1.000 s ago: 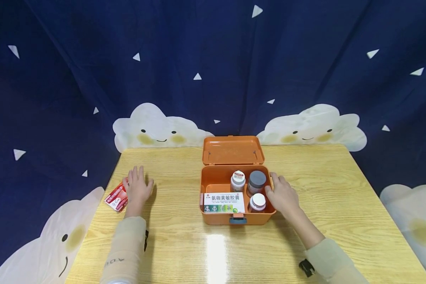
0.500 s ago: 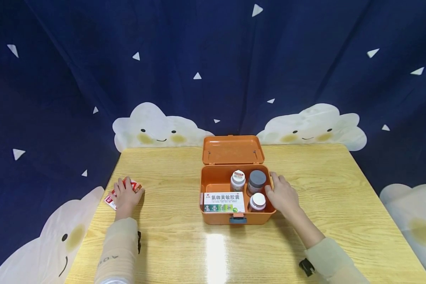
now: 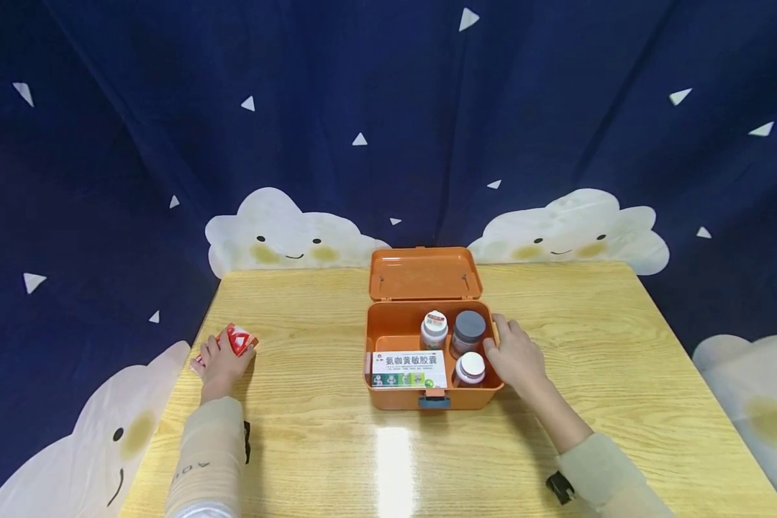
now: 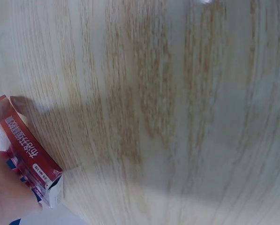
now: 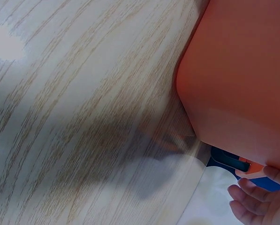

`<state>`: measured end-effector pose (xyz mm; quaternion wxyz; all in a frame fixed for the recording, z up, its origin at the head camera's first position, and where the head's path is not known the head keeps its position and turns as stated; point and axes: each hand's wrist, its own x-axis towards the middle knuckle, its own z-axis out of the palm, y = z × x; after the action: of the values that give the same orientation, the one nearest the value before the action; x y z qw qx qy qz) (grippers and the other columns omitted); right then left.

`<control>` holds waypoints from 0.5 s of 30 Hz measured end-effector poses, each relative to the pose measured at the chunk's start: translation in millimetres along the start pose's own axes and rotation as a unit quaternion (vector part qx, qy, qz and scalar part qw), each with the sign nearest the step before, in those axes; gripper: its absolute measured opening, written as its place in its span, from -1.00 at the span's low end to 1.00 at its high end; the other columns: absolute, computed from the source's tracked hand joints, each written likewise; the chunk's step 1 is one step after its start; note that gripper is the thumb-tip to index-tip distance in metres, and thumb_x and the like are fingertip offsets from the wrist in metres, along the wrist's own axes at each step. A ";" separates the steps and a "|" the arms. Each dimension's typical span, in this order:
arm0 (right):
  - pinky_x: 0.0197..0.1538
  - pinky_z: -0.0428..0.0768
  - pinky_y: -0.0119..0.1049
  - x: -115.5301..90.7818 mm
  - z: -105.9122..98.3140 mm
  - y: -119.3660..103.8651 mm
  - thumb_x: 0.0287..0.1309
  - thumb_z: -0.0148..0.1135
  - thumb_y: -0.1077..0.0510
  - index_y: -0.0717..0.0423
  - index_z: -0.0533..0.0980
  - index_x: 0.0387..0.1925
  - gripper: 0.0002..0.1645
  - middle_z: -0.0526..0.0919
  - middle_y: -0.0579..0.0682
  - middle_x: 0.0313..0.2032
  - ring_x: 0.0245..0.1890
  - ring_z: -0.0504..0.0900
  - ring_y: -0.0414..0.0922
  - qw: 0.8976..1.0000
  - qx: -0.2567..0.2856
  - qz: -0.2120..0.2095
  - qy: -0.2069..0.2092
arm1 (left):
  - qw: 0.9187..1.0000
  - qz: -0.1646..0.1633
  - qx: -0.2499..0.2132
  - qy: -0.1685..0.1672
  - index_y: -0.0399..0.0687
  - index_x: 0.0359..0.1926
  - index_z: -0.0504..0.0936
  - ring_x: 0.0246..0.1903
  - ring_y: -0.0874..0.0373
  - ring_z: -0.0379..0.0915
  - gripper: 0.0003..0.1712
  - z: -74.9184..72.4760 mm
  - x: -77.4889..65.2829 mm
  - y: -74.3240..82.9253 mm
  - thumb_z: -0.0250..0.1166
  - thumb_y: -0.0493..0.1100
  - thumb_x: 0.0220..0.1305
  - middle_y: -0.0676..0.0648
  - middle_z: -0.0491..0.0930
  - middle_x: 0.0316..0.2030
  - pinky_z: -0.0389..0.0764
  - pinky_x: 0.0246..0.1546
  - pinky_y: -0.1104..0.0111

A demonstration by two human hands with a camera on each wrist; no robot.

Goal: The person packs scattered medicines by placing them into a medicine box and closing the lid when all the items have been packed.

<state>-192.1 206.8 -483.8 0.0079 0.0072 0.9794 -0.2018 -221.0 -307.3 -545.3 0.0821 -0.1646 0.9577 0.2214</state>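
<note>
At the left of the table my left hand (image 3: 221, 365) grips a red-and-white medicine box (image 3: 239, 337), partly hidden under the fingers. In the left wrist view the medicine box (image 4: 29, 150) lies tilted against the palm, its red printed side showing. An orange lidded case (image 3: 388, 399) stands open at the middle. My right hand (image 3: 518, 357) rests at its right wall, thumb over the rim. The right wrist view shows loosely bent fingers (image 5: 254, 199) by the case's back corner, one touching it.
Inside the case are a white medicine carton (image 3: 409, 369), a grey-lidded bottle (image 3: 469, 327), a white bottle with a label on its cap (image 3: 434, 327) and another white-capped bottle (image 3: 470, 367). The raised lid (image 3: 424, 273) stands near the table's back edge, before a dark blue curtain (image 3: 401, 108).
My left hand has moved left and down over the red medicine box and taken hold of it; the box has turned and tilted. The right hand and the case have stayed put.
</note>
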 end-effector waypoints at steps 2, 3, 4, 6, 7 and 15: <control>-0.18 0.41 0.18 -0.1 -0.2 0.0 0.17 -0.11 0.01 0.14 0.18 0.25 -0.38 0.39 0.32 0.02 -0.06 0.44 0.27 1.000 0.001 0.000 0.000 | 1.000 0.000 -0.001 0.002 -0.32 0.34 -0.17 0.23 -0.42 -0.36 -0.08 0.0 0.3 0.0 0.04 0.09 0.19 -0.52 -0.18 0.23 -0.29 0.04 -0.29; -0.18 0.41 0.18 -0.2 -0.4 0.0 0.17 -0.11 0.01 0.14 0.18 0.25 -0.38 0.39 0.32 0.02 -0.06 0.44 0.28 1.000 0.002 0.000 0.000 | 1.000 -0.001 -0.001 0.004 -0.32 0.34 -0.16 0.23 -0.42 -0.34 -0.09 0.0 0.5 -0.2 0.04 0.09 0.19 -0.52 -0.16 0.22 -0.27 0.03 -0.29; -0.18 0.41 0.18 -0.3 -0.5 -0.2 0.17 -0.11 0.01 0.14 0.18 0.25 -0.38 0.39 0.32 0.02 -0.05 0.44 0.28 1.000 0.002 0.000 0.000 | 1.000 -0.003 -0.002 0.006 -0.32 0.34 -0.15 0.22 -0.42 -0.32 -0.10 0.0 0.6 -0.3 0.04 0.08 0.19 -0.52 -0.15 0.21 -0.24 0.03 -0.28; -0.17 0.41 0.19 -0.4 -0.8 -0.4 0.17 -0.11 0.01 0.14 0.18 0.25 -0.38 0.39 0.32 0.03 -0.05 0.44 0.28 1.000 0.002 0.000 -0.001 | 1.000 -0.006 -0.002 0.008 -0.32 0.33 -0.14 0.21 -0.42 -0.29 -0.11 0.3 0.6 -0.5 0.04 0.08 0.20 -0.52 -0.12 0.19 -0.20 0.02 -0.27; -0.17 0.41 0.19 -0.4 -0.9 -0.5 0.18 -0.11 0.01 0.14 0.18 0.25 -0.38 0.38 0.32 0.03 -0.05 0.44 0.28 1.000 0.002 0.000 -0.002 | 1.000 -0.007 -0.001 0.009 -0.32 0.33 -0.13 0.20 -0.42 -0.27 -0.12 0.6 0.8 -0.8 0.05 0.08 0.20 -0.52 -0.10 0.18 -0.18 0.01 -0.27; -0.16 0.40 0.20 -0.4 -0.9 -0.3 0.18 -0.10 0.01 0.13 0.18 0.26 -0.38 0.38 0.32 0.04 -0.03 0.43 0.29 1.000 0.004 0.004 -0.004 | 1.000 -0.015 -0.003 0.015 -0.32 0.32 -0.10 0.16 -0.43 -0.20 -0.12 2.6 3.3 -2.0 0.07 0.08 0.17 -0.51 -0.05 0.15 -0.11 -0.02 -0.27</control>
<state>-191.7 206.9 -482.9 0.0123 0.0100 0.9785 -0.2058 -223.2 -308.7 -549.1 0.0710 -0.1827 0.9554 0.2208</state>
